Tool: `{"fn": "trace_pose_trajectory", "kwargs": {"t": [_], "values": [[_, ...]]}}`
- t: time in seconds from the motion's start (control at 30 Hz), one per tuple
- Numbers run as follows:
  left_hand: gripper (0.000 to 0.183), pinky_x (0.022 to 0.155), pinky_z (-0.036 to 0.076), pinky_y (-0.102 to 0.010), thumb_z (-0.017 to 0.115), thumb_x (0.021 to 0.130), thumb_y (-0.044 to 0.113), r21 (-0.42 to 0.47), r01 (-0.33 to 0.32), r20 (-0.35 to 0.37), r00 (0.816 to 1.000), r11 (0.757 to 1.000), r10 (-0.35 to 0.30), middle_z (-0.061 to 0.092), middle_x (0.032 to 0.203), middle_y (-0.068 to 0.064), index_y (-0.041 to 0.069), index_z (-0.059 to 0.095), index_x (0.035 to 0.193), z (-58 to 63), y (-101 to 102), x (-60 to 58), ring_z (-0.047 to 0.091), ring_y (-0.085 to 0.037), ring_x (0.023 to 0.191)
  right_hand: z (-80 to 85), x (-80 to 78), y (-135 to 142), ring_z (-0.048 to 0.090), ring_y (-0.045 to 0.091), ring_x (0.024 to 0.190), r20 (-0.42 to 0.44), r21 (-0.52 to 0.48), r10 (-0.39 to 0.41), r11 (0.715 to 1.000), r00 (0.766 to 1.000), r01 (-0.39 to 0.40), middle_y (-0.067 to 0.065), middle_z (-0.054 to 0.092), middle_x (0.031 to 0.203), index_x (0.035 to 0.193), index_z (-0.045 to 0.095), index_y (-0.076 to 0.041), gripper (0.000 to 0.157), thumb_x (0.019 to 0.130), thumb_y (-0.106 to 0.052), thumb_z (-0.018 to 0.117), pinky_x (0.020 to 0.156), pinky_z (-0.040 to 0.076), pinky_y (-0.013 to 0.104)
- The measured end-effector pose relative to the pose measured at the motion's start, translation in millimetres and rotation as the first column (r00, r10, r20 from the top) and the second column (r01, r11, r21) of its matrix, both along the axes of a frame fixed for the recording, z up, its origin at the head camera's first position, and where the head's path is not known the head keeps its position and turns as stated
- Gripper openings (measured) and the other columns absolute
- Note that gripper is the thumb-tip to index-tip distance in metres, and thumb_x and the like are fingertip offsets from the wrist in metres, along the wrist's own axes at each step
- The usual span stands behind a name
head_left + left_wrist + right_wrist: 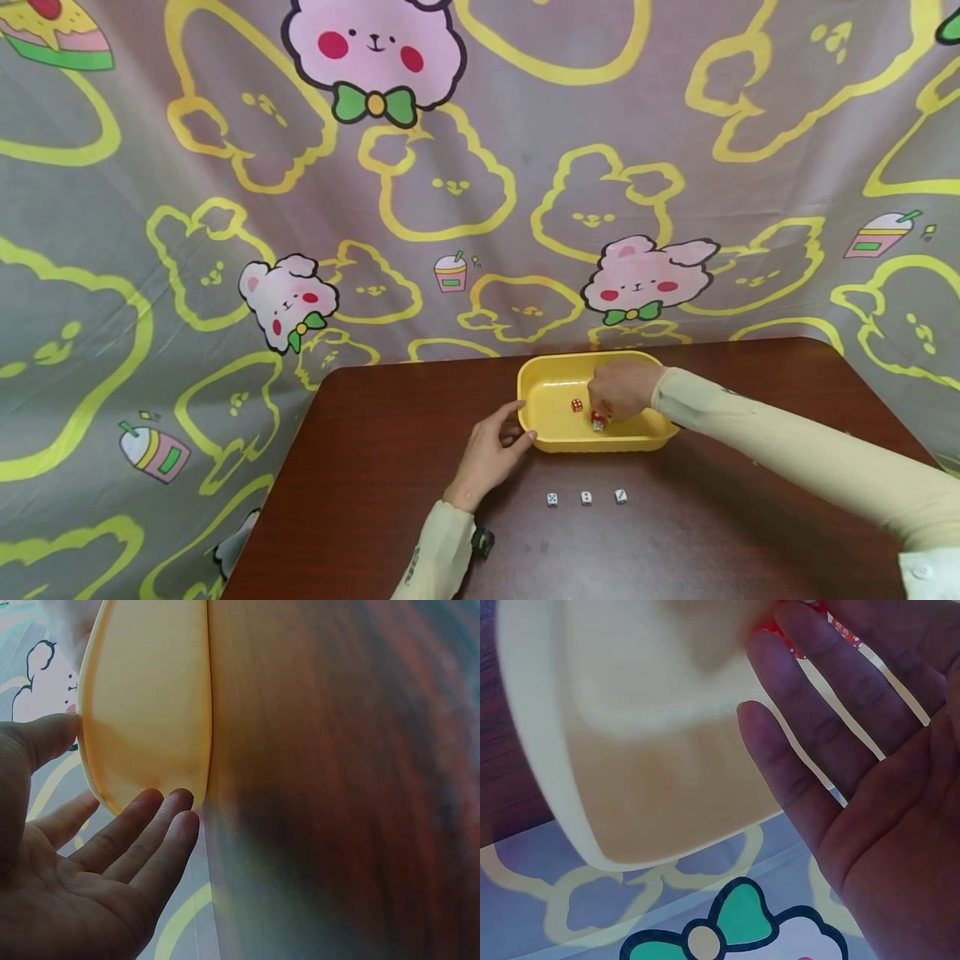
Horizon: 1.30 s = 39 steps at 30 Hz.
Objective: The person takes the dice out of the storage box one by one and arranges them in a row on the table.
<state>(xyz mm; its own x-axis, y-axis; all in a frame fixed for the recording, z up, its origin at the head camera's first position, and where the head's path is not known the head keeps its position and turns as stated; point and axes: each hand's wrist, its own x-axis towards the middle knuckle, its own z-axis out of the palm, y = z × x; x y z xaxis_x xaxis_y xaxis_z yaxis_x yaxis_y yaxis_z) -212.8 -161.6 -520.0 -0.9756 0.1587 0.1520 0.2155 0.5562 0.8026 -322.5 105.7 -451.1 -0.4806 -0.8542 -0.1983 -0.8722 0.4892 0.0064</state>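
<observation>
A yellow plastic basin (pixel 555 443) stands on the table. My left hand (pixel 491 450) is at its left end, thumb at the rim and extended fingers (pixel 169 832) against the outer wall. Inside the basin, my right hand (pixel 622 390) reaches down with its fingertips right at a few dice. A red die (pixel 597 416) and a white die (pixel 597 426) show by those fingertips; I cannot tell whether they pinch one. In the right wrist view, red dice (pixel 844 631) are partly hidden behind the fingers. Another red die (pixel 577 405) lies left of this hand.
Three white dice stand in a row on the brown table (pixel 390 467) before the basin: a left die (pixel 552 499), a middle die (pixel 587 498) and a right die (pixel 620 497). A patterned grey curtain (pixel 510 192) hangs behind the table's far edge and at its sides.
</observation>
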Motion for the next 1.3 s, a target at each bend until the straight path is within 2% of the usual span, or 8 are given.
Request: {"fn": "trace_pose_trajectory", "kwargs": {"t": [0.33, 0.57, 0.8, 1.07, 1.3], "values": [[0.054, 0.095, 0.062, -0.039, 0.074, 0.098, 0.028, 0.011, 0.005, -0.016, 1.000, 1.000, -0.004, 0.073, 0.127, -0.014, 0.009, 0.058, 0.146, 0.7, 1.0, -1.7, 0.074, -0.023, 0.110, -5.6, -3.9, -3.3, 0.036, 0.011, 0.063, -0.003, 0.043, -0.016, 0.999, 1.000, 0.016, -0.011, 0.040, 0.061, 0.057, 0.056, -0.023, 0.035, 0.076, 0.000, 0.074, 0.056, 0.026, 0.025], [0.054, 0.095, 0.062, -0.040, 0.074, 0.099, 0.028, 0.012, 0.006, -0.007, 1.000, 1.000, -0.005, 0.072, 0.128, -0.015, 0.009, 0.058, 0.147, 0.4, 1.0, -1.1, 0.074, -0.022, 0.110, -9.1, -2.9, -3.3, 0.040, 0.011, 0.063, -0.021, 0.034, -0.015, 0.999, 1.000, 0.015, -0.012, 0.047, 0.062, 0.059, 0.063, -0.024, 0.031, 0.075, -0.002, 0.077, 0.056, 0.031, 0.025], [0.054, 0.096, 0.062, -0.040, 0.074, 0.099, 0.029, 0.016, 0.005, 0.000, 1.000, 1.000, -0.005, 0.073, 0.128, -0.014, 0.010, 0.058, 0.147, 0.2, 0.8, -0.3, 0.074, -0.022, 0.110, -13.9, -0.6, -4.0, 0.045, 0.010, 0.067, -0.031, 0.031, -0.046, 0.998, 0.998, 0.047, -0.011, 0.052, 0.067, 0.065, 0.065, -0.024, 0.027, 0.080, -0.005, 0.079, 0.062, 0.039, 0.027], [0.054, 0.095, 0.062, -0.038, 0.074, 0.098, 0.029, 0.011, 0.005, -0.005, 1.000, 1.000, -0.005, 0.073, 0.128, -0.014, 0.010, 0.058, 0.146, -1.3, 0.2, -0.5, 0.074, -0.022, 0.110, -15.8, 2.4, -5.8, 0.039, 0.011, 0.062, -0.034, 0.008, -0.028, 1.000, 0.999, 0.028, -0.010, 0.043, 0.063, 0.058, 0.053, -0.023, 0.037, 0.080, 0.000, 0.074, 0.059, 0.033, 0.026], [0.054, 0.095, 0.062, -0.039, 0.074, 0.099, 0.028, 0.019, 0.007, -0.004, 1.000, 1.000, -0.007, 0.073, 0.127, -0.015, 0.009, 0.058, 0.147, -0.1, 0.8, -0.4, 0.074, -0.022, 0.110, -14.5, 3.2, -5.1, 0.040, 0.010, 0.062, -0.035, -0.006, -0.021, 1.000, 0.999, 0.021, -0.010, 0.046, 0.063, 0.059, 0.057, -0.022, 0.035, 0.078, 0.001, 0.074, 0.058, 0.035, 0.026]]}}
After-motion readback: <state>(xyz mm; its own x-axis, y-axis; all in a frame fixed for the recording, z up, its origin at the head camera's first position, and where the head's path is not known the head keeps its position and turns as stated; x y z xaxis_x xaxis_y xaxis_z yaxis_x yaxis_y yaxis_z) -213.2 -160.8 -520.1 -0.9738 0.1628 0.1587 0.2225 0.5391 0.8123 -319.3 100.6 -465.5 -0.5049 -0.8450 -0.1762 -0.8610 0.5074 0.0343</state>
